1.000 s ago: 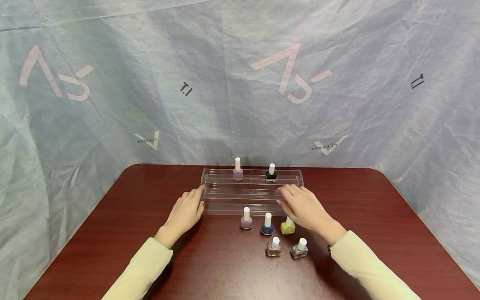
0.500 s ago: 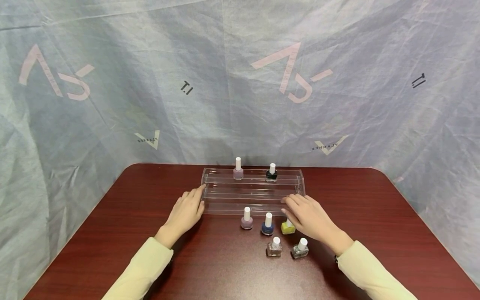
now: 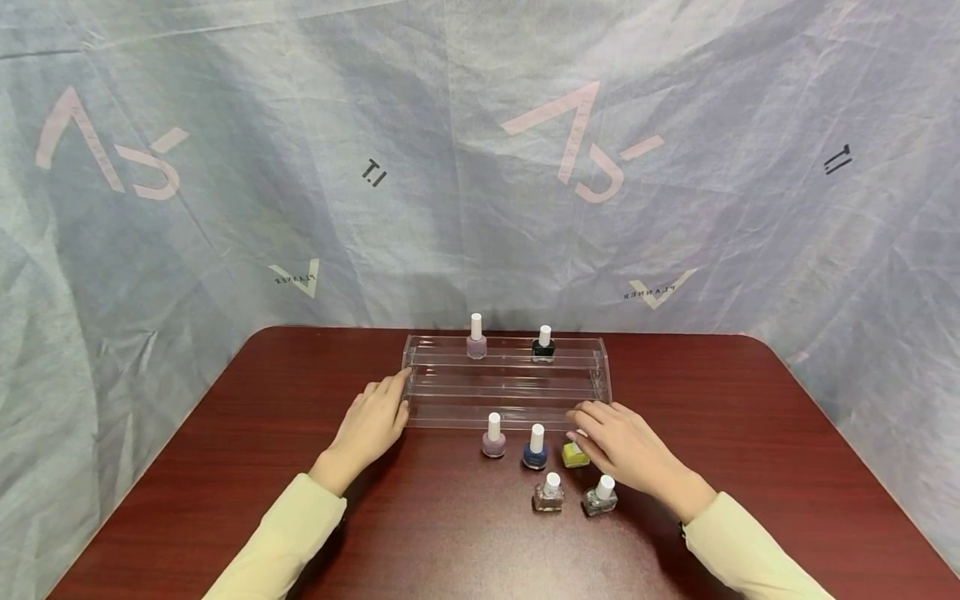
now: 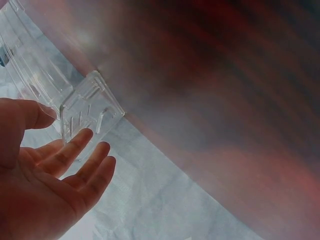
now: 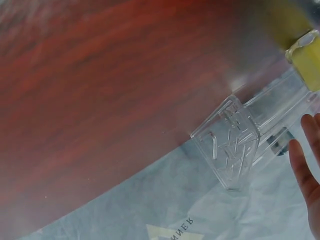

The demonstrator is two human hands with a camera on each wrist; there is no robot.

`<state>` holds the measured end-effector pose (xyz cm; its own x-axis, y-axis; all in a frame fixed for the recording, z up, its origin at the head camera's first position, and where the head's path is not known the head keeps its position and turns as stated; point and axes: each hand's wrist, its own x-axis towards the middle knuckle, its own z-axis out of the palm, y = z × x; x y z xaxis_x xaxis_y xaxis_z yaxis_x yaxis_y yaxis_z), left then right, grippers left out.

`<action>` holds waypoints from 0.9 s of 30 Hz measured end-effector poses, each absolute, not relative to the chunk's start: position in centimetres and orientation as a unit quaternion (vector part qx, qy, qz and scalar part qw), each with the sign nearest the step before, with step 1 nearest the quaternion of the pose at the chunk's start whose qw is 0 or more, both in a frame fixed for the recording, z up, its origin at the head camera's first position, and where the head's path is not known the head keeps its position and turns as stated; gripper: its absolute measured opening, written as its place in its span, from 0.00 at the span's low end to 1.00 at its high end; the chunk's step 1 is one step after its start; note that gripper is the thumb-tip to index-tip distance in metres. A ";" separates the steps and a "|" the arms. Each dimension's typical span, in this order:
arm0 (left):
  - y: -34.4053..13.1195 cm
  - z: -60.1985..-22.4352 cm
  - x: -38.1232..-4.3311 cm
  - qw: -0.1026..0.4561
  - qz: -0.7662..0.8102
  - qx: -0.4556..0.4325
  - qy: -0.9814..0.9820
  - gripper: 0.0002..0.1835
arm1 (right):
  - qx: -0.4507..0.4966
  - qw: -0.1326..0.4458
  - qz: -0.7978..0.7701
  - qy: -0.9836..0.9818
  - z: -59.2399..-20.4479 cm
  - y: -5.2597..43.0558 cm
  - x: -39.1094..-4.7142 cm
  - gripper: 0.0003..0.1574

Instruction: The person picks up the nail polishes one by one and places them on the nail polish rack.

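A clear acrylic tiered rack [image 3: 480,415] stands toward the back of the table. My left hand [image 3: 371,419] rests at its left end; in the left wrist view, loosely extended fingers lie along the rack's side panel [image 4: 90,107]. Over the yellow nail polish bottle [image 3: 574,456] hovers my right hand [image 3: 633,450], its thumb close to the white cap, which is partly hidden. The right wrist view shows outstretched fingers beside that yellow bottle [image 5: 307,62], holding nothing. On the rack's top tier stand a lilac nail polish [image 3: 476,346] and a black one [image 3: 543,351].
Left of the yellow bottle stand a blue nail polish [image 3: 535,457] and a lilac one [image 3: 493,446]. Nearer me are a brownish glitter bottle [image 3: 548,499] and a silver glitter one [image 3: 600,502]. A grey cloth [image 3: 450,208] hangs behind the table [image 3: 420,533].
My right hand has drawn back from the rack's right end, moving toward me and slightly right to the yellow bottle. My left hand stays at the rack's left end.
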<state>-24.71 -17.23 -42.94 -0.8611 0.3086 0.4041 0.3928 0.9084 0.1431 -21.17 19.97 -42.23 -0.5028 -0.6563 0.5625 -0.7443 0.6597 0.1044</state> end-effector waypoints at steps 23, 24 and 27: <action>-17.2 -42.8 -24.7 0.191 -0.115 -0.182 -0.958 0.28 | 0.448 0.262 0.066 -0.852 -42.2 20.7 -21.2 0.13; -17.2 -42.8 -24.7 0.190 -0.116 -0.182 -0.958 0.28 | 0.448 0.260 0.065 -0.853 -42.2 20.6 -21.2 0.12; -17.2 -42.8 -24.7 0.187 -0.116 -0.181 -0.958 0.28 | 0.447 0.259 0.059 -0.854 -42.1 20.6 -21.1 0.13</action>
